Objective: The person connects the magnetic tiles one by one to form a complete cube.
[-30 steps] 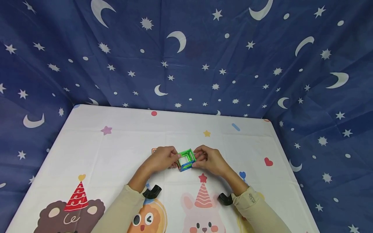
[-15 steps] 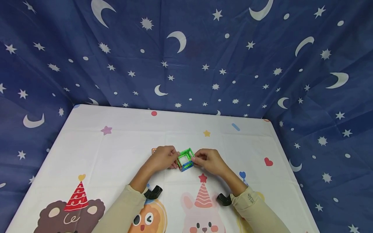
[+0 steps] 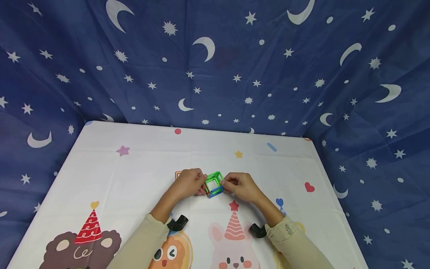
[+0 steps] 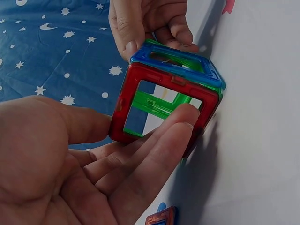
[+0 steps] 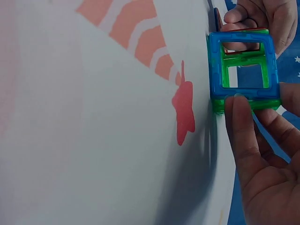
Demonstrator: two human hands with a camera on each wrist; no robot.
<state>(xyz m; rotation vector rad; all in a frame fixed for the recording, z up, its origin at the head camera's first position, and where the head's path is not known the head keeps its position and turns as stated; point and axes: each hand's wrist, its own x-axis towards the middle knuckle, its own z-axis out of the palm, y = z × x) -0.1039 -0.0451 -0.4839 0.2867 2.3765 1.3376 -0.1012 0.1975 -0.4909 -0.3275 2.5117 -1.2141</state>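
A hollow cube of see-through magnetic tiles (image 3: 216,192) is between my hands at the middle of the table. Its red tile (image 4: 124,101) faces my left hand (image 3: 189,183), whose thumb and fingers hold it by the edge and face. The blue tile (image 5: 215,65) forms the side towards me, and green tiles (image 3: 214,175) make up other sides. From the right, my right hand (image 3: 242,185) pinches a green side, thumb on the upper edge. In the right wrist view its fingertips touch the cube's lower edge.
An orange tile (image 3: 177,173) lies on the white printed tablecloth (image 3: 151,160), mostly hidden behind my left hand. A dark blue curtain (image 3: 228,74) with moons and stars stands behind the table. Black wrist cameras (image 3: 178,223) sit at both cuffs.
My right hand has shifted its grip on the cube, with the thumb moved up from the blue tile's corner to the upper edge. The left hand has barely moved.
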